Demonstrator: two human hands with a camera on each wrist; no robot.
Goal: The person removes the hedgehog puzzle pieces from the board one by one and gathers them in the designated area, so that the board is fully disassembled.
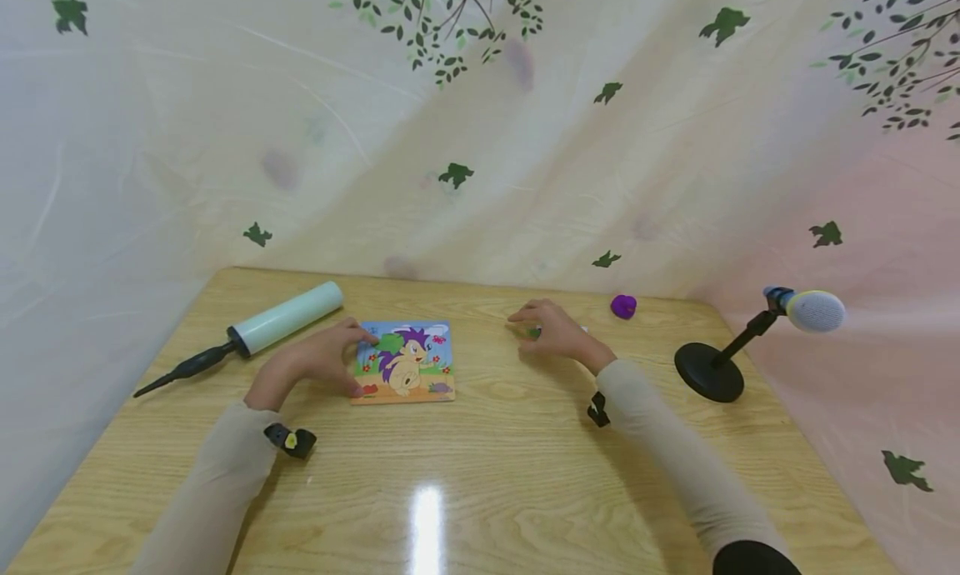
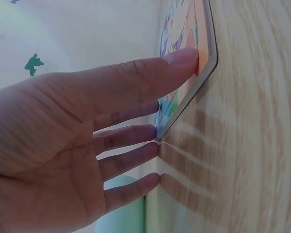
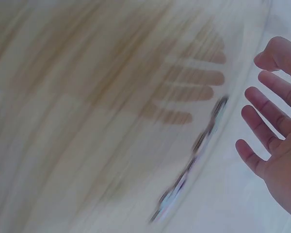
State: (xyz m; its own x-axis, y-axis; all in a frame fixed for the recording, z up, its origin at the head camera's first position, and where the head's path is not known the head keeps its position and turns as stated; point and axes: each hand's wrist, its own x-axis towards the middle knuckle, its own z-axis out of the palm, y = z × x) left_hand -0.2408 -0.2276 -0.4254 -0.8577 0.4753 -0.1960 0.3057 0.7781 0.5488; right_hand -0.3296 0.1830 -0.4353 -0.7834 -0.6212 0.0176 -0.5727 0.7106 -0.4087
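Observation:
A flat picture puzzle (image 1: pixel 408 367) showing a purple-spined hedgehog lies on the wooden table. At its left edge is my left hand (image 1: pixel 318 358), fingers spread. The left wrist view shows the thumb on the orange corner of the puzzle (image 2: pixel 203 41), with the other fingertips along its edge and close over the table. To the right, my right hand (image 1: pixel 553 333) hovers with fingers apart and holds nothing. Beneath it, mostly hidden by the hand in the head view, is a thin flat item with an uneven, colourful edge (image 3: pixel 189 165), blurred in the right wrist view.
A pale green roller (image 1: pixel 288 317) with a black tapered handle lies at the left. Toward the back right sits a small purple object (image 1: pixel 623 307). A microphone (image 1: pixel 816 311) on a round black base (image 1: pixel 708 373) stands at the right. Behind the table hangs a leaf-patterned cloth (image 1: pixel 525 183).

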